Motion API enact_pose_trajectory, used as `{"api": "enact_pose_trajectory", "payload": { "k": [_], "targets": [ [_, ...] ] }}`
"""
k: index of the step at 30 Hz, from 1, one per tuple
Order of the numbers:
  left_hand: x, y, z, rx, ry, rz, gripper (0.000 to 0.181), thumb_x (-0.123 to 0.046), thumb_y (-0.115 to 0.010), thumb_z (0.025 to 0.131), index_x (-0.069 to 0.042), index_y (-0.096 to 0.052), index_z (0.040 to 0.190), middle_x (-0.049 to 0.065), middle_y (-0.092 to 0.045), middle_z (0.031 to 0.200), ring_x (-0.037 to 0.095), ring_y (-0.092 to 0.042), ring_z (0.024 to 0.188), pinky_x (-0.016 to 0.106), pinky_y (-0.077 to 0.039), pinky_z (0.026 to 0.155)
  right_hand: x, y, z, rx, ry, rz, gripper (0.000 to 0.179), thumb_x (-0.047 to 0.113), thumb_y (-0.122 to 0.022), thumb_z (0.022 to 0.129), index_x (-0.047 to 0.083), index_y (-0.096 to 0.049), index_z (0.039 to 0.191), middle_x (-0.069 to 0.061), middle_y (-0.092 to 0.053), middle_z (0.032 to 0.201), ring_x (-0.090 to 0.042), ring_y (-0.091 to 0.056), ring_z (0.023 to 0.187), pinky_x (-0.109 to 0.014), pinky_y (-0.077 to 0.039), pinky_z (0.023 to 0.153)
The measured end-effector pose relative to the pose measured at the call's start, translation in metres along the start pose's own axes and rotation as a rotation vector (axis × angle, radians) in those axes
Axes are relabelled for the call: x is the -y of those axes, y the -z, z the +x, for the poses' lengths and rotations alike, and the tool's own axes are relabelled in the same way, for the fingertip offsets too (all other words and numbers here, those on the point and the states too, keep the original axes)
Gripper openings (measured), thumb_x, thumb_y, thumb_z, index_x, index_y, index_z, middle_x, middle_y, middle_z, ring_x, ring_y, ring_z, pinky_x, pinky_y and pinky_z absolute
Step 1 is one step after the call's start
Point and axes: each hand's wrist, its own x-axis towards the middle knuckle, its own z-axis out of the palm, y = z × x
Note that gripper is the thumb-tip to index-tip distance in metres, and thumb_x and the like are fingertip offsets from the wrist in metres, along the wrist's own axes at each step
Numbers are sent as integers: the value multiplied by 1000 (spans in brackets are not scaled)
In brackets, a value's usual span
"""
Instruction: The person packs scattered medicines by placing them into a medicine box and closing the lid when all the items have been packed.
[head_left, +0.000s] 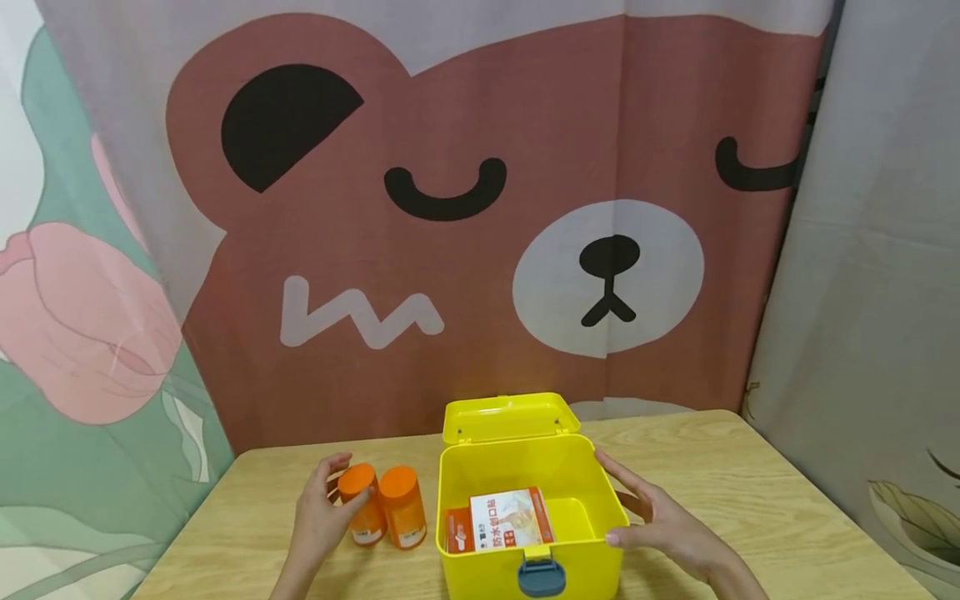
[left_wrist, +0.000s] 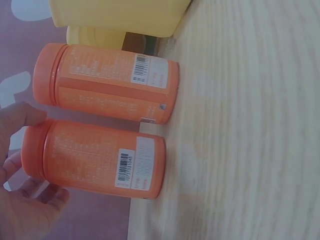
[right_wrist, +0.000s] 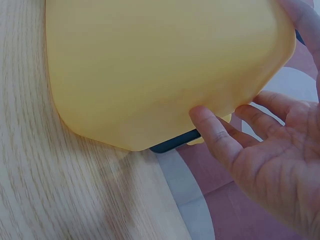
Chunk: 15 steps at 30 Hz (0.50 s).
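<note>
Bar codes (left_wrist: 125,167) show on the left bottle (left_wrist: 85,160) and the right bottle (left_wrist: 105,80) in the left wrist view; in the head view they are too tiny to see. Only the head view looks down into the yellow box (head_left: 480,575), where a red and white packet (head_left: 510,521) lies. The right wrist view shows the outside of the box and a dark strip (right_wrist: 175,142) past its edge (I can't tell what that is). In the head view, the bottom of the box is cut off. Both bottles are round and orange, side by side, left of the box. The right one stands on the table (head_left: 210,525); I can't tell if the left one touches it. The left hand (head_left: 321,512) grips the left bottle by its cap. The right hand (head_left: 663,529), fingers spread, touches the box's right side.
</note>
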Motion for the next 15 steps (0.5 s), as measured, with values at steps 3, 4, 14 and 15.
{"api": "enact_pose_trajectory", "payload": {
  "k": [3, 4, 14, 15],
  "targets": [
    [2, -2, -1, -8, -1, 3, 50, 0, -77, 81, -1, -52, 124, 23, -53, 123, 45, -54, 112, 57, -46, 93, -1, 0, 0, -2, -2, 4, 85, 21, -66, 93, 14, -10, 157, -14, -3, 161, -51, -25, 134, -51, -45, 97],
    [3, -2, -1, -11, -3, 5, 48, 0, -77, 80, -1, -53, 122, 23, -53, 122, 44, -55, 111, 56, -46, 92, -1, 0, 0, -3, -2, 4, 85, 22, -66, 93, 15, -10, 157, -13, -3, 161, -51, -26, 134, -51, -45, 97],
    [5, -5, -2, 6, 12, 34, 46, 4, -75, 80, -2, -53, 120, 24, -52, 125, 44, -55, 111, 52, -49, 90, -1, 1, 0, 3, 4, 6, 85, 21, -66, 93, 14, -11, 157, -14, -3, 161, -50, -27, 134, -51, -45, 97],
    [5, -5, -2, 9, 16, 35, 46, 4, -75, 79, -2, -54, 120, 24, -52, 125, 43, -55, 111, 52, -50, 90, -1, 1, 0, 3, 5, 7, 85, 21, -66, 93, 14, -11, 157, -14, -3, 161, -50, -27, 134, -50, -45, 97]
  ]
}}
